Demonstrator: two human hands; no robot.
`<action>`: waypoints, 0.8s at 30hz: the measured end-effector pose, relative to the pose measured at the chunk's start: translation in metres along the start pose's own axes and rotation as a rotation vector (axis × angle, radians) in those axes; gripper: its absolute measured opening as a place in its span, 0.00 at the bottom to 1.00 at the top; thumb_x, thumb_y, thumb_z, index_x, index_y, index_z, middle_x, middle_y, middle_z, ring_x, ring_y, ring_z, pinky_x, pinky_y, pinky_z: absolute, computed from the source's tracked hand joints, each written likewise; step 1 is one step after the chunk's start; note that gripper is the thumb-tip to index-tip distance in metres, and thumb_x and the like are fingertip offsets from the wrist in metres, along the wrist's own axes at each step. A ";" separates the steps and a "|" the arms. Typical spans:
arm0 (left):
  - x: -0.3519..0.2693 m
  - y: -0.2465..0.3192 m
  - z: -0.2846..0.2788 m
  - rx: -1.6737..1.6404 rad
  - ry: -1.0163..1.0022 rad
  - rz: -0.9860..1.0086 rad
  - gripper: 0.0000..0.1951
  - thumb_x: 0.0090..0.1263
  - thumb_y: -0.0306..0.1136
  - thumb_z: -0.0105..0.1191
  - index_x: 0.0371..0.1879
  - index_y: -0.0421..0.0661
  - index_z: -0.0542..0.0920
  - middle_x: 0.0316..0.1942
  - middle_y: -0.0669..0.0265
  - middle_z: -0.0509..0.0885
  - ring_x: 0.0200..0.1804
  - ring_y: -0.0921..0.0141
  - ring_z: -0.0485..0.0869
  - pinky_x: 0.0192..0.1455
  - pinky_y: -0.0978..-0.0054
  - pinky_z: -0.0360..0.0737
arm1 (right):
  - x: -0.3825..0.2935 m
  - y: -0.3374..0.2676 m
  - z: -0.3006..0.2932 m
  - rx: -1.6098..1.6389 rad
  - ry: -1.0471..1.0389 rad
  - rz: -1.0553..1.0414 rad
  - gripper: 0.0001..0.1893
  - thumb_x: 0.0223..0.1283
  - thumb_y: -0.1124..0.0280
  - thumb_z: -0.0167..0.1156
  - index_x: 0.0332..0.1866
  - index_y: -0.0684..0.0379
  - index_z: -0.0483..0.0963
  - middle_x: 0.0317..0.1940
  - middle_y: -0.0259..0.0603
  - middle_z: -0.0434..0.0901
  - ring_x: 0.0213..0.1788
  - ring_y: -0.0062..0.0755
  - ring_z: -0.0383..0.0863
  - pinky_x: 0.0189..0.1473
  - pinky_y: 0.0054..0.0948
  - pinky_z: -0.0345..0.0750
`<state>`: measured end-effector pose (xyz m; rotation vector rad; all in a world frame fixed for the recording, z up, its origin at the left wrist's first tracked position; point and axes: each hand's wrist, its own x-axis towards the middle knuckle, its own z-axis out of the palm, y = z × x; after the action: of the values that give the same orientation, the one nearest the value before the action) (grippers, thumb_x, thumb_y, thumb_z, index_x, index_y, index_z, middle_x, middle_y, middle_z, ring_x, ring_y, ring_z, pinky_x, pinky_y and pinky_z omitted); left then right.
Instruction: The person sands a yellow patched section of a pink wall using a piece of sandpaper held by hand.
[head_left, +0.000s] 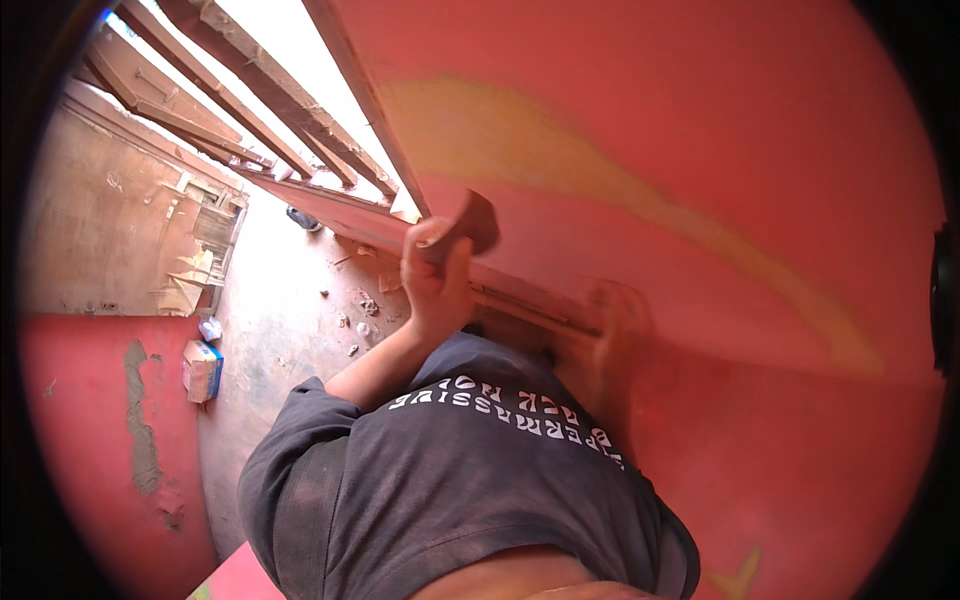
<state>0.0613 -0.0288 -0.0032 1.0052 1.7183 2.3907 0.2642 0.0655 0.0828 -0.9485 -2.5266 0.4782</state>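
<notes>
My left hand (439, 277) is raised near the lower corner of the window opening, its fingers and thumb closed around a dark reddish-brown flat piece (478, 223). That piece flares at its far end; it is blurred, and its exact kind is unclear. Farther right, my right hand (621, 319) is smeared by motion close to the red painted wall (675, 90). Whether it touches the wall or holds anything cannot be made out. A yellow band (645, 199) runs across the wall above both hands. Between the hands, a narrow ledge (536, 311) lies beside the wall.
Wooden bars (262, 67) cross the bright opening at upper left. Debris (367, 306) is scattered on the floor (259, 367). A cardboard box (202, 371) stands by the left wall (82, 390), below a worn wooden panel (105, 217) with splintered edges.
</notes>
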 end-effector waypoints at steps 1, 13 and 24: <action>0.018 0.005 0.000 0.194 0.065 0.194 0.13 0.72 0.18 0.54 0.54 0.35 0.77 0.46 0.58 0.86 0.49 0.71 0.85 0.53 0.76 0.80 | -0.011 0.023 0.019 0.548 0.297 0.219 0.12 0.73 0.66 0.54 0.52 0.63 0.76 0.50 0.45 0.79 0.53 0.37 0.80 0.52 0.40 0.80; 0.020 -0.045 0.039 0.644 -0.247 0.584 0.26 0.56 0.18 0.48 0.54 0.44 0.86 0.58 0.54 0.84 0.69 0.45 0.73 0.70 0.50 0.69 | 0.002 0.139 -0.022 0.213 1.088 0.298 0.32 0.79 0.58 0.45 0.78 0.68 0.51 0.79 0.56 0.48 0.79 0.49 0.55 0.74 0.45 0.63; -0.019 -0.047 0.103 0.710 -0.173 0.618 0.26 0.58 0.16 0.45 0.58 0.40 0.82 0.62 0.49 0.79 0.71 0.45 0.70 0.75 0.51 0.61 | 0.031 0.183 -0.028 0.051 1.064 -0.268 0.46 0.72 0.58 0.57 0.80 0.70 0.37 0.80 0.60 0.38 0.80 0.58 0.47 0.78 0.52 0.50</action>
<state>0.1137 0.0687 -0.0337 2.0082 2.5300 1.8188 0.3552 0.2217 0.0334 -0.5798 -1.6062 -0.0665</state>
